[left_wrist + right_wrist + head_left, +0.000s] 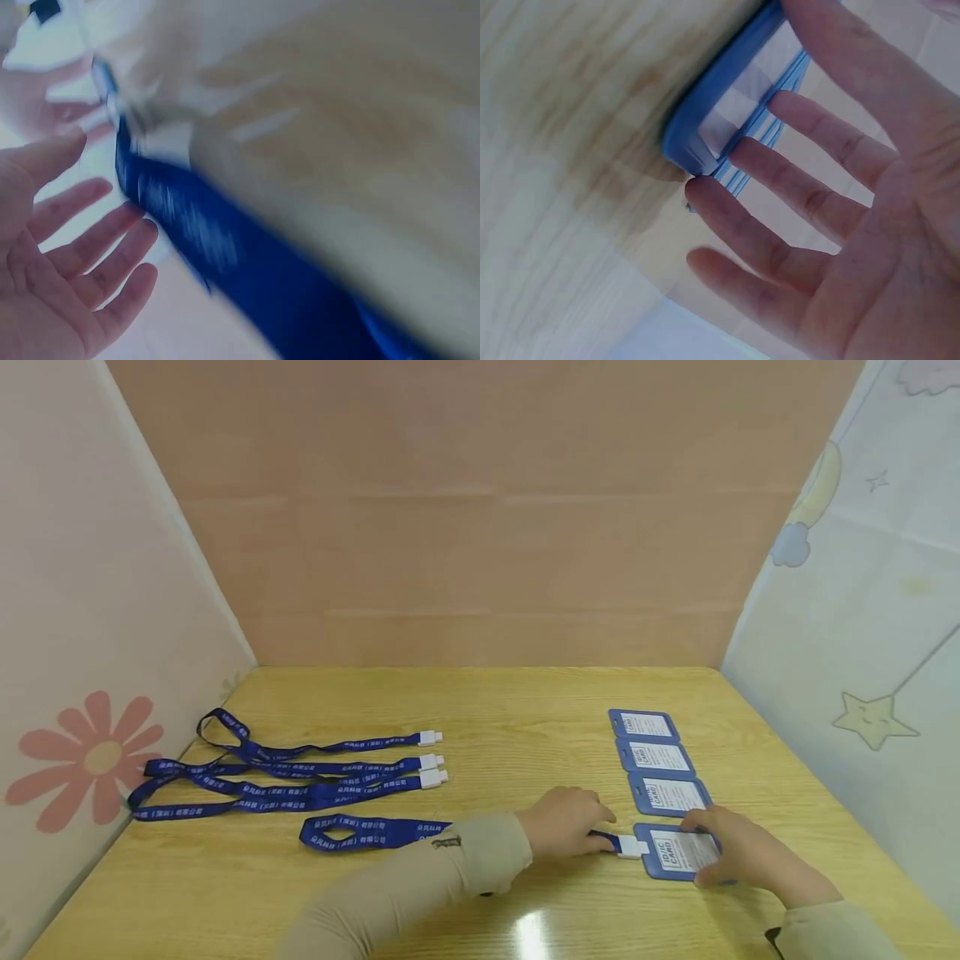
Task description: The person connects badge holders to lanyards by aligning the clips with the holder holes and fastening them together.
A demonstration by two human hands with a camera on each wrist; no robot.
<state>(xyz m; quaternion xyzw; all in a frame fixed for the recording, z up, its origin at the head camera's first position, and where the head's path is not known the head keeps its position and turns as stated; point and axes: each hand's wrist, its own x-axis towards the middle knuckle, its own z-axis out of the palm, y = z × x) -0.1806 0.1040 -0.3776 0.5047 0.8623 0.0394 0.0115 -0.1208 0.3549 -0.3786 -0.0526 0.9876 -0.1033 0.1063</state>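
Note:
A blue badge holder (663, 871) with a white ID/IC card lies at the front right of the table. The white plastic end (632, 847) of a dark blue lanyard (375, 833) meets its left edge; whether the two are joined is hard to tell. My right hand (738, 852) holds the badge holder's right part, thumb at the near edge and fingers at the far edge. Over the lanyard, close to its white end, is my left hand (566, 822). Its fingers look loose and spread in the left wrist view, beside the blurred lanyard strap (225, 240).
Three more blue badge holders (667, 795) lie in a column behind the held one. At the left, several strands of printed blue lanyards (277, 793) lie with three white ends (432, 778) pointing right. Patterned side panels (900, 610) and a plain back panel (480, 527) enclose the wooden table (510, 727).

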